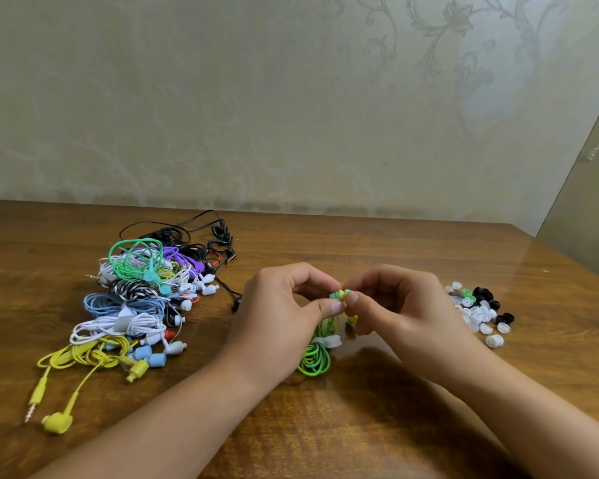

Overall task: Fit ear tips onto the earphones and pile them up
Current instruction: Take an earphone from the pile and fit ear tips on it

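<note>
Earbud (339,294), green and yellow, sits pinched between both hands above the table (395,257), level with the fingertips. Left hand (284,312) grips it from the left; right hand (395,305) pinches at its right end, probably pressing a tip on. Its cord (315,361) hangs down in a coil. Loose tips (481,312) lie nearer the right hand, the earphone pile (139,299) nearer the left.

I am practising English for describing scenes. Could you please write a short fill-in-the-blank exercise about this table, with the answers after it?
1. Both hands, the left hand and the right hand, pinch the bud of a coiled ____ earphone.
2. The loose ear tips lie to the person's ____.
3. Most loose ear tips are white; the other large group is ____.
4. The pile of earphones lies on a ____ table.

Answers: green; right; black; wooden
</note>
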